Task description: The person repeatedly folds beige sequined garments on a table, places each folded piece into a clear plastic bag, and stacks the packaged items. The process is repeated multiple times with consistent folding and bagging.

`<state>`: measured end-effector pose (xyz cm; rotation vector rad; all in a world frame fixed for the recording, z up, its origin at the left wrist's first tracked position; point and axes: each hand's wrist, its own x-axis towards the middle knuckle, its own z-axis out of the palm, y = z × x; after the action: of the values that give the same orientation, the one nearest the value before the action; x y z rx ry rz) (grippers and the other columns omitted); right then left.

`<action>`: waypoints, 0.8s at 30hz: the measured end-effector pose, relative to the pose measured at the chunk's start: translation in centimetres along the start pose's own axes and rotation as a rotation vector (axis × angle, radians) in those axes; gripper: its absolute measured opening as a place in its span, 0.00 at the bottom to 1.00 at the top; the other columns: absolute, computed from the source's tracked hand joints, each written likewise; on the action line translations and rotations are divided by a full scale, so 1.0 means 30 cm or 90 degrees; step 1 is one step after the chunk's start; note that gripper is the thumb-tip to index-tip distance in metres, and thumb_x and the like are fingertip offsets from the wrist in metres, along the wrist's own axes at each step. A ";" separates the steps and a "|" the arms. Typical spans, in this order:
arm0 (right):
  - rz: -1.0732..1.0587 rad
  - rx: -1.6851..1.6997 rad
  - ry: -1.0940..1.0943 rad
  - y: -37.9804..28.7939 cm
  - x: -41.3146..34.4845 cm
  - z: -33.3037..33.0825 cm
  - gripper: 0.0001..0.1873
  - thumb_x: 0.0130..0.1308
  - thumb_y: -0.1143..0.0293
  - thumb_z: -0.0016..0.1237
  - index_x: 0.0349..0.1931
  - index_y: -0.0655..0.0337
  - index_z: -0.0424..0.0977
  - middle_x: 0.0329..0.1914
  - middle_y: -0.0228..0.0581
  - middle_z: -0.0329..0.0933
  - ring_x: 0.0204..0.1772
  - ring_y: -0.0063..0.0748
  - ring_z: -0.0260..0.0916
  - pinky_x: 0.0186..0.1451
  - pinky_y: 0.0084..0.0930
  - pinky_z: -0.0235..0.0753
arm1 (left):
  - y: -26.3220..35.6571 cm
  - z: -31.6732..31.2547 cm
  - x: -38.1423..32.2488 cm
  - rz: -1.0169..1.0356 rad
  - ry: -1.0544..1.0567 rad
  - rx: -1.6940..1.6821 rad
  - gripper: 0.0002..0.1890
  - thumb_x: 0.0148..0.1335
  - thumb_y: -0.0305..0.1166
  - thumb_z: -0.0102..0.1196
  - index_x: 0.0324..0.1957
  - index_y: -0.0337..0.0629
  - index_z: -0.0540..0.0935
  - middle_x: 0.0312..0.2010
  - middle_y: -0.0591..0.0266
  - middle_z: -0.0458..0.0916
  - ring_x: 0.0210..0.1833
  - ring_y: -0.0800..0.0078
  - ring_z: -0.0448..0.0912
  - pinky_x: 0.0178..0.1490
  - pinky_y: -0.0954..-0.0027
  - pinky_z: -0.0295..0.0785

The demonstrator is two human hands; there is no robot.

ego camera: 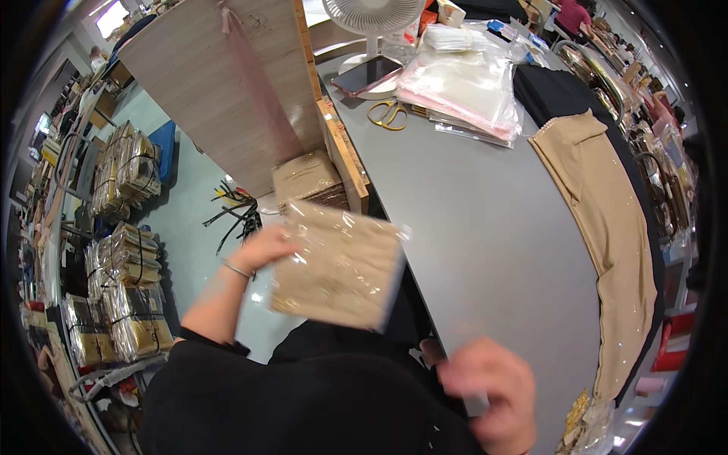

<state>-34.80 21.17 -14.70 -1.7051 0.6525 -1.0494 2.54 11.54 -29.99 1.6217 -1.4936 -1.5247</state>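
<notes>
My left hand [267,248] grips the edge of a clear plastic bag with a folded beige garment [338,267] inside, held up left of the table edge. Behind the bag, a stack of similar flat packages [307,176] stands beside a wooden panel. Low over the table's near edge, my right hand [492,384] is blurred, its fingers bent. A small pale patch shows by those fingers, and I cannot tell whether they hold anything. Along the table's right side lies a beige ribbed fabric piece [608,227] with sparkling dots, on top of black cloth [546,94].
On the grey table [478,227] are yellow-handled scissors [388,115], a phone [368,75], a white fan [372,14] and a pile of clear plastic bags [460,85]. Strapped bundles of packages [136,313] stand at left. Black straps [239,210] lie on the floor.
</notes>
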 end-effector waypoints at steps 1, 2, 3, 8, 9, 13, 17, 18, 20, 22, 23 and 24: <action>-0.068 0.119 0.087 -0.057 0.008 0.046 0.08 0.59 0.71 0.49 0.28 0.66 0.77 0.32 0.50 0.77 0.31 0.40 0.73 0.35 0.33 0.75 | 0.013 -0.110 -0.017 0.025 -0.001 -0.065 0.13 0.55 0.36 0.58 0.38 0.37 0.83 0.22 0.73 0.75 0.24 0.86 0.69 0.27 0.79 0.63; -0.081 0.183 -0.076 -0.103 0.044 -0.006 0.23 0.64 0.48 0.49 0.36 0.63 0.78 0.37 0.47 0.76 0.35 0.37 0.70 0.35 0.30 0.70 | 0.012 -0.161 -0.032 0.074 0.066 -0.177 0.16 0.54 0.33 0.55 0.43 0.36 0.81 0.26 0.72 0.78 0.27 0.86 0.69 0.29 0.77 0.66; -0.133 0.245 -0.064 -0.118 0.057 0.028 0.28 0.67 0.44 0.41 0.35 0.65 0.77 0.38 0.49 0.75 0.34 0.39 0.69 0.33 0.30 0.68 | 0.026 -0.243 -0.008 0.111 0.048 0.020 0.16 0.52 0.31 0.54 0.44 0.37 0.79 0.28 0.65 0.79 0.29 0.81 0.73 0.34 0.72 0.70; -0.144 0.402 -0.040 -0.128 0.131 0.088 0.24 0.71 0.52 0.40 0.33 0.67 0.77 0.34 0.47 0.73 0.33 0.37 0.69 0.33 0.28 0.67 | -0.065 -0.222 0.310 0.192 0.183 0.694 0.08 0.48 0.27 0.52 0.33 0.38 0.74 0.31 0.48 0.79 0.35 0.53 0.79 0.39 0.57 0.74; -0.138 0.397 -0.034 -0.125 0.142 0.090 0.23 0.71 0.53 0.40 0.33 0.67 0.77 0.34 0.47 0.73 0.33 0.37 0.68 0.33 0.28 0.67 | -0.107 -0.192 0.377 0.216 0.188 0.763 0.07 0.50 0.26 0.51 0.34 0.39 0.75 0.32 0.48 0.79 0.36 0.52 0.79 0.40 0.56 0.74; -0.109 0.370 -0.003 -0.120 0.152 0.085 0.23 0.71 0.54 0.39 0.31 0.67 0.76 0.32 0.46 0.73 0.31 0.36 0.67 0.33 0.28 0.67 | -0.276 -0.068 0.605 0.151 0.218 0.786 0.07 0.55 0.25 0.48 0.36 0.42 0.75 0.37 0.49 0.78 0.40 0.54 0.79 0.42 0.59 0.76; -0.083 0.377 0.058 -0.114 0.142 0.082 0.22 0.72 0.55 0.38 0.31 0.66 0.76 0.32 0.46 0.72 0.31 0.36 0.67 0.33 0.28 0.66 | -0.337 -0.040 0.737 0.101 0.217 0.785 0.07 0.57 0.26 0.47 0.38 0.42 0.75 0.40 0.50 0.76 0.45 0.54 0.78 0.44 0.59 0.76; -0.076 0.379 0.051 -0.112 0.141 0.081 0.22 0.71 0.55 0.38 0.31 0.66 0.76 0.32 0.46 0.72 0.31 0.36 0.67 0.33 0.28 0.66 | -0.337 -0.044 0.748 0.105 0.229 0.788 0.08 0.57 0.26 0.48 0.39 0.42 0.75 0.40 0.50 0.75 0.46 0.54 0.77 0.45 0.59 0.76; -0.068 0.384 0.028 -0.104 0.145 0.074 0.22 0.71 0.54 0.39 0.32 0.66 0.76 0.32 0.46 0.72 0.31 0.36 0.67 0.33 0.28 0.66 | -0.332 -0.050 0.749 0.064 0.234 0.746 0.08 0.57 0.29 0.50 0.40 0.43 0.75 0.41 0.50 0.75 0.46 0.53 0.77 0.46 0.58 0.75; -0.055 0.378 0.048 -0.096 0.149 0.061 0.21 0.71 0.55 0.38 0.35 0.65 0.76 0.32 0.47 0.72 0.31 0.37 0.67 0.34 0.29 0.66 | -0.334 -0.044 0.727 0.032 0.252 0.705 0.10 0.57 0.31 0.53 0.41 0.43 0.75 0.43 0.49 0.74 0.47 0.52 0.77 0.47 0.57 0.75; -0.049 0.374 0.061 -0.091 0.150 0.053 0.21 0.71 0.55 0.38 0.36 0.64 0.76 0.32 0.47 0.72 0.31 0.37 0.67 0.34 0.29 0.66 | -0.341 -0.035 0.708 0.018 0.258 0.680 0.11 0.56 0.32 0.54 0.42 0.43 0.74 0.44 0.49 0.74 0.47 0.52 0.77 0.48 0.57 0.75; -0.068 0.385 0.026 -0.085 0.151 0.039 0.20 0.71 0.55 0.38 0.38 0.63 0.76 0.32 0.47 0.72 0.32 0.37 0.66 0.34 0.29 0.66 | -0.351 -0.021 0.687 0.028 0.273 0.661 0.13 0.56 0.33 0.56 0.43 0.43 0.74 0.45 0.49 0.74 0.47 0.52 0.77 0.48 0.56 0.74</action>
<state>-31.72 18.99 -10.93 -1.2001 0.2279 -1.2095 3.00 -3.83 -47.30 2.2026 -2.1567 -0.2384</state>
